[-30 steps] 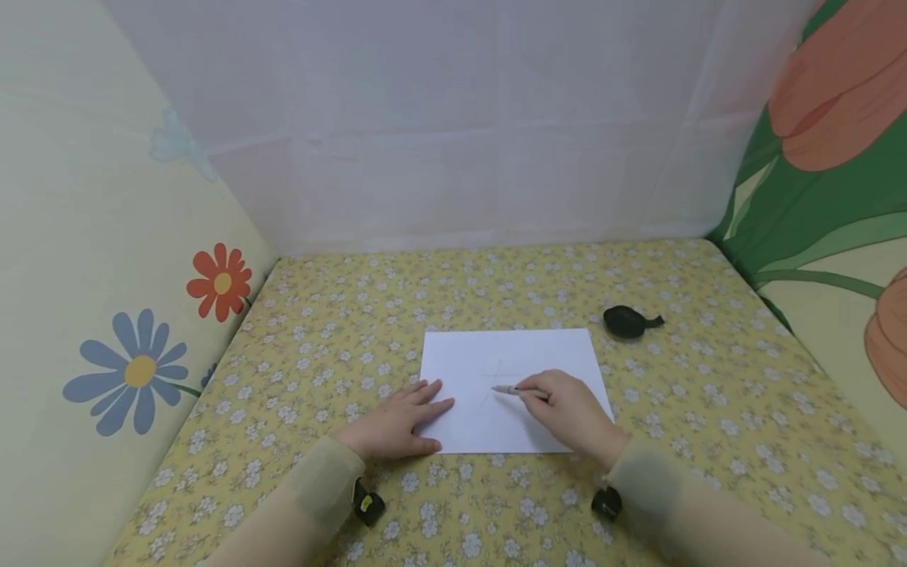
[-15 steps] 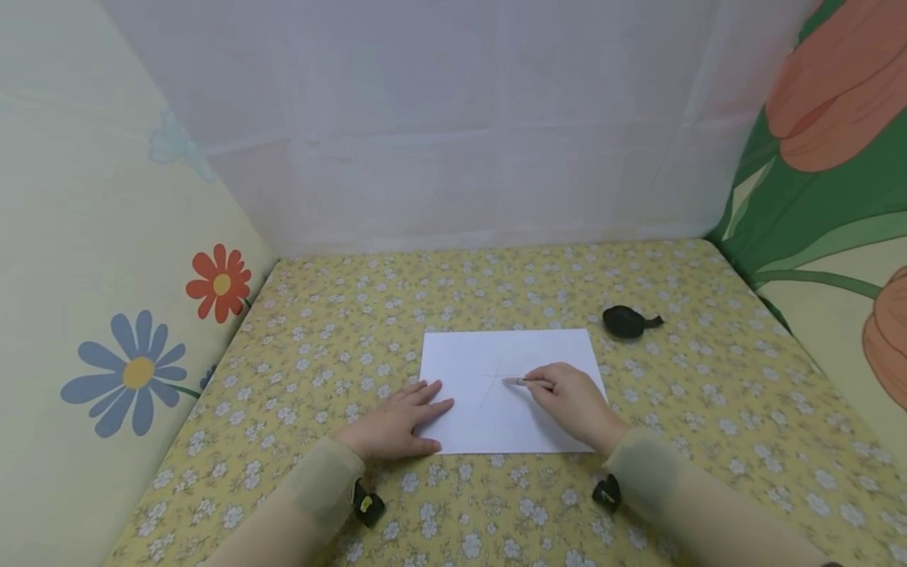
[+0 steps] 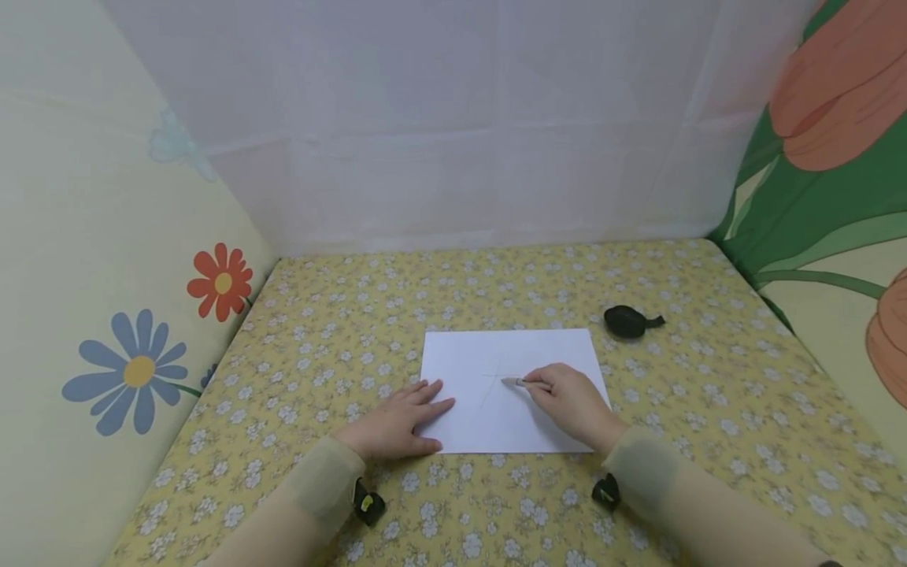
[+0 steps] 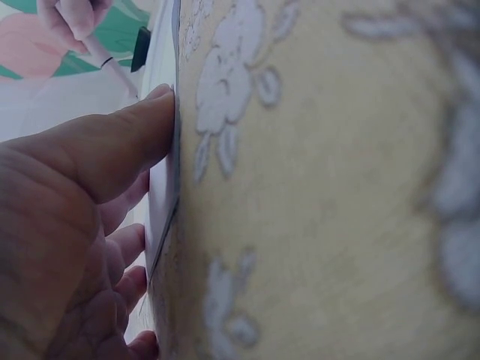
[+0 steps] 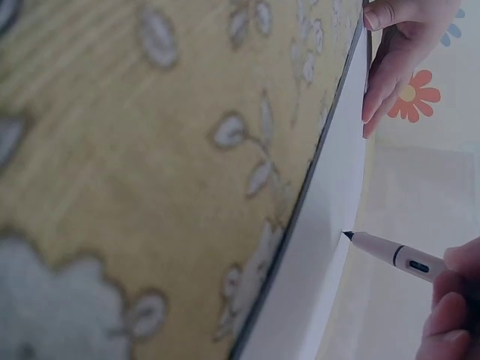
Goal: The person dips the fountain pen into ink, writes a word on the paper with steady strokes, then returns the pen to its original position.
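A white sheet of paper (image 3: 460,354) lies on the flowered tabletop, with a few thin, faint lines crossing near its middle. My right hand (image 3: 575,402) pinches a light-coloured pen (image 5: 382,249), whose dark tip points left at the sheet, just below the crossing lines. In the right wrist view that tip meets the white surface. Spread at the sheet's left edge, my left hand (image 3: 400,421) rests with its fingertips on the paper and its thumb by the lower left corner. The left wrist view shows the thumb (image 4: 139,135) along the paper's edge.
A black rounded object with a short tail (image 3: 627,322) lies beyond the sheet's upper right corner. Yellow flowered cloth (image 3: 340,315) covers the table. A white sheet backdrop (image 3: 460,157) hangs behind, and flower-printed panels stand at both sides.
My right hand has shifted slightly up and to the right, taking the pen tip from the slanted line's lower part to just right of it. My left hand stays in place.
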The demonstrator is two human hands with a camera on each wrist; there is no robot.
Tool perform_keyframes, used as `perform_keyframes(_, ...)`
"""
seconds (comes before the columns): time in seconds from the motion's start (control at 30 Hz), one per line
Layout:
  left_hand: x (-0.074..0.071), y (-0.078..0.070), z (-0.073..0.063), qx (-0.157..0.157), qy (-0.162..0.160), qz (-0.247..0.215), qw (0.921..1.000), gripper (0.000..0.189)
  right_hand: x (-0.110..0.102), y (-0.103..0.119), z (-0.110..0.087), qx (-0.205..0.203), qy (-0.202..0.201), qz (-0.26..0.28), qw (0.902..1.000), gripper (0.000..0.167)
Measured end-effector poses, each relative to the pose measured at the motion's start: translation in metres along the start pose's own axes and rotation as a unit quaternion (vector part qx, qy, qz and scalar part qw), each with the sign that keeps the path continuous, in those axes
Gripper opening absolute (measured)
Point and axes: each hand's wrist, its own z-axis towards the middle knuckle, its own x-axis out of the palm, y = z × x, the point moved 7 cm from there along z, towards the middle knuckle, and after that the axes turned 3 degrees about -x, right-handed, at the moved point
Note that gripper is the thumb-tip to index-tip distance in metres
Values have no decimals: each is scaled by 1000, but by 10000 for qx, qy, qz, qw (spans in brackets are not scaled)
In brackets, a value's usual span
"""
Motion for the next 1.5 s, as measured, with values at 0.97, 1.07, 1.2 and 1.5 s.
perform_keyframes(0.97, -2, -2, -3, 11, 43, -70, 10000, 68, -7, -5, -14, 254, 303, -81, 9992, 13)
perform_keyframes(1.07, -2, -2, -2, 8, 41, -72, 10000, 69, -8, -6, -15, 280, 323, -60, 9991, 13)
perform_keyframes(1.2, -2, -2, -2, 11, 30, -68, 10000, 69, -10, -7, -17, 246, 323, -115, 9991, 12)
perform_keyframes(1.5, -2, -2, -2, 49, 39, -49, 10000, 68, -15, -6, -23, 226, 375, -111, 9990, 10)
